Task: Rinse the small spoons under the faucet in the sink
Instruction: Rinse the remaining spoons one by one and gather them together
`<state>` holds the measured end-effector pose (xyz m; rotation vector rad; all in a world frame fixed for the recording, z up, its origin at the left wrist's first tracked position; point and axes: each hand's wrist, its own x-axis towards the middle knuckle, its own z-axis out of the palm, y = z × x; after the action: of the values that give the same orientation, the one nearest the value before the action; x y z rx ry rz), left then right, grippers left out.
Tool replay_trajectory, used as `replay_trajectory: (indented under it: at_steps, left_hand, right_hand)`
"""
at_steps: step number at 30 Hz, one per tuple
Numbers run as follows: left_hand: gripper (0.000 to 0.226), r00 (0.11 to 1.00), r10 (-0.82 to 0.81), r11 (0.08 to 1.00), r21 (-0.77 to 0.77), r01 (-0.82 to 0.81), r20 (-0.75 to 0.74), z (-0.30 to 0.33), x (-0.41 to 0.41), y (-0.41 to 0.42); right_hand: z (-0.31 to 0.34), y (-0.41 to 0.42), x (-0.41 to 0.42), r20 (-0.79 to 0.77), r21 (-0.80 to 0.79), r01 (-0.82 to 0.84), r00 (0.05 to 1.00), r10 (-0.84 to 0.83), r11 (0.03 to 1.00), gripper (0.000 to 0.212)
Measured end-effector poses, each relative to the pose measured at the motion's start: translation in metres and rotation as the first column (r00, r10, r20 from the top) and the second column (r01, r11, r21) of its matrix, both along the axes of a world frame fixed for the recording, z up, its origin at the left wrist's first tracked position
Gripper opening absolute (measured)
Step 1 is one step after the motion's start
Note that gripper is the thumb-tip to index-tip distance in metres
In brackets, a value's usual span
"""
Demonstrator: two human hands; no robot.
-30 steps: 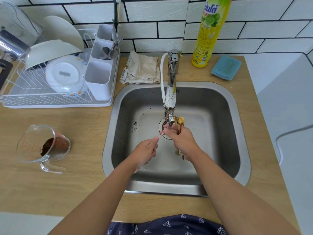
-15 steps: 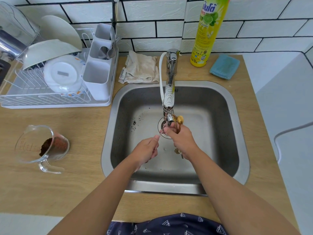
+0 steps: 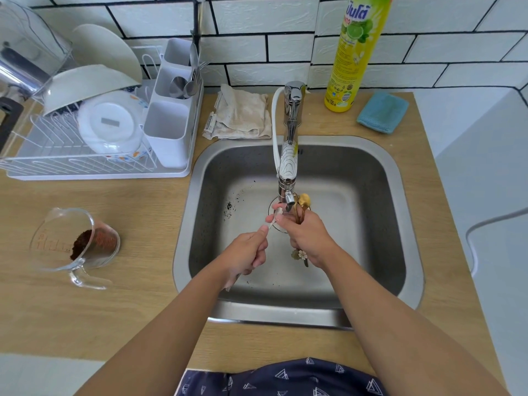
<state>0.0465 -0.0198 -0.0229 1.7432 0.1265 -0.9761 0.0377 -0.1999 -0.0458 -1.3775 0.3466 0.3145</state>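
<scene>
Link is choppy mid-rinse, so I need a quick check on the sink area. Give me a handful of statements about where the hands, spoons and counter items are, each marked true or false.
1. The right hand holds a bunch of gold spoons just under the faucet spout. True.
2. The left hand is flat on the counter. False: it is over the sink, gripping a slim pale spoon that points up at the spout.
3. The measuring cup with brown powder stands left of the sink. True.
4. The yellow soap bottle lies inside the basin. False: it stands upright on the counter behind the sink, by the blue sponge.
5. The dish rack holds dishes. True.
</scene>
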Motion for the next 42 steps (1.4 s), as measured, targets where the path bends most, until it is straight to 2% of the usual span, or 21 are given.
replay_trajectory:
  at_steps: [5,10,12,16,19,21,23,26,28,30,31,33,34,36,37,38,39,41,42]
  left_hand:
    - [0.049,1.0,-0.011,1.0,0.009,0.01,0.01,-0.001,-0.002,-0.002]
    - [0.042,0.998,-0.013,1.0,0.001,0.013,0.063,-0.007,-0.002,-0.002]
    - [0.04,0.991,-0.008,1.0,0.027,0.005,0.133,-0.01,0.003,-0.007]
    - [0.031,0.956,-0.054,0.989,0.15,0.011,0.288,-0.011,0.024,-0.023]
    - [0.03,0.939,-0.068,0.981,0.193,0.001,0.338,-0.011,0.035,-0.037]
    - [0.025,0.964,0.035,0.996,0.067,-0.054,0.262,-0.013,0.038,-0.05]
    - [0.017,0.974,0.212,0.964,-0.179,-0.195,0.081,-0.015,0.038,-0.065]
    - [0.016,0.877,0.422,0.754,-0.447,-0.48,-0.229,-0.014,0.035,-0.08]
    - [0.013,0.816,0.488,0.667,-0.471,-0.577,-0.308,-0.014,0.035,-0.085]
    - [0.011,0.82,0.491,0.702,-0.423,-0.573,-0.294,-0.012,0.032,-0.089]
    - [0.014,0.856,0.462,0.769,-0.377,-0.517,-0.232,-0.011,0.029,-0.09]
    - [0.027,0.966,0.251,0.947,-0.219,-0.233,0.056,-0.01,0.026,-0.087]
    - [0.034,0.969,0.077,0.994,-0.093,-0.057,0.234,-0.009,0.025,-0.084]
    - [0.038,0.841,-0.236,0.968,0.193,0.159,0.487,-0.008,0.024,-0.076]
    - [0.034,0.773,-0.335,0.933,0.302,0.194,0.539,-0.006,0.024,-0.071]
    - [0.029,0.736,-0.39,0.907,0.371,0.202,0.553,-0.006,0.025,-0.063]
    - [0.027,0.734,-0.414,0.891,0.405,0.205,0.538,-0.006,0.024,-0.055]
    - [0.034,0.801,-0.396,0.887,0.413,0.207,0.449,-0.005,0.022,-0.035]
    - [0.038,0.839,-0.376,0.889,0.409,0.207,0.392,-0.005,0.021,-0.024]
  right_hand:
    - [0.001,0.002,0.001,-0.045,-0.031,0.115,0.992,-0.116,0.993,0.02]
    - [0.005,0.003,-0.001,-0.105,-0.035,0.105,0.989,-0.108,0.994,0.022]
    - [0.008,0.001,-0.001,-0.074,-0.037,0.202,0.976,-0.204,0.979,0.018]
    - [0.018,-0.019,0.004,-0.058,-0.026,0.565,0.823,-0.566,0.825,0.036]
    - [0.022,-0.044,0.005,-0.064,0.059,0.702,0.712,-0.699,0.709,0.037]
    - [0.025,-0.057,0.004,-0.066,0.077,0.723,0.691,-0.72,0.686,0.027]
    - [0.027,-0.066,0.003,-0.067,0.079,0.743,0.67,-0.74,0.665,0.022]
    - [0.028,-0.075,0.003,-0.066,0.08,0.771,0.637,-0.768,0.632,0.023]
    - [0.029,-0.079,0.002,-0.064,0.082,0.773,0.634,-0.771,0.629,0.022]
    - [0.028,-0.08,0.001,-0.072,0.077,0.767,0.642,-0.763,0.637,0.023]
    - [0.027,-0.078,0.0,-0.079,0.068,0.762,0.647,-0.758,0.644,0.023]
    - [0.025,-0.071,0.001,-0.089,0.034,0.753,0.657,-0.748,0.657,0.024]
    - [0.023,-0.066,0.001,-0.096,0.013,0.745,0.665,-0.741,0.667,0.025]
    - [0.02,-0.055,0.003,-0.115,0.001,0.726,0.683,-0.721,0.687,0.025]
    - [0.019,-0.049,0.004,-0.125,0.003,0.715,0.694,-0.709,0.699,0.026]
    - [0.018,-0.043,0.006,-0.129,0.007,0.694,0.714,-0.688,0.72,0.026]
    - [0.018,-0.036,0.007,-0.133,0.02,0.659,0.747,-0.651,0.752,0.023]
    - [0.016,-0.023,0.007,-0.145,0.071,0.567,0.82,-0.554,0.821,0.007]
    - [0.014,-0.017,0.007,-0.149,0.077,0.517,0.852,-0.503,0.853,0.011]
